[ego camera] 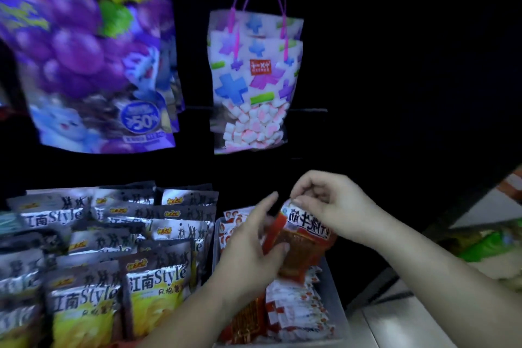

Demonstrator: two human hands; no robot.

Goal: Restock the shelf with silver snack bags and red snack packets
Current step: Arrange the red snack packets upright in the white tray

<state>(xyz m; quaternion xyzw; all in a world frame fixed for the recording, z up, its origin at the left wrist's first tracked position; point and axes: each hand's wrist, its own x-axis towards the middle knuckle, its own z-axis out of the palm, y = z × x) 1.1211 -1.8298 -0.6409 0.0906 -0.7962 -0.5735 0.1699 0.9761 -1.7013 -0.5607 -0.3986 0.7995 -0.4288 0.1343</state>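
On the near left the silver snack bags [158, 285] stand in overlapping rows on the shelf, and above them hangs a large purple grape bag [84, 51], blurred. Further right, a patterned marshmallow bag [254, 79] hangs by pink handles against the dark back of the shelf. Below it a clear tray [334, 288] holds a stack of red snack packets [296, 308], just beside the silver bags. The left hand [251, 248] reaches in from the near edge with its forearm angled up and to the right, seen from the back; its fingers point up almost straight and its thumb lies across the left edge of a single red snack packet [299, 248], gripping it there. That packet is held upright above the tray, tilted slightly left. The right hand [333, 203] comes in from the right with its wrist bent down, fingers curled, thumb and forefinger pinching the packet's top edge.
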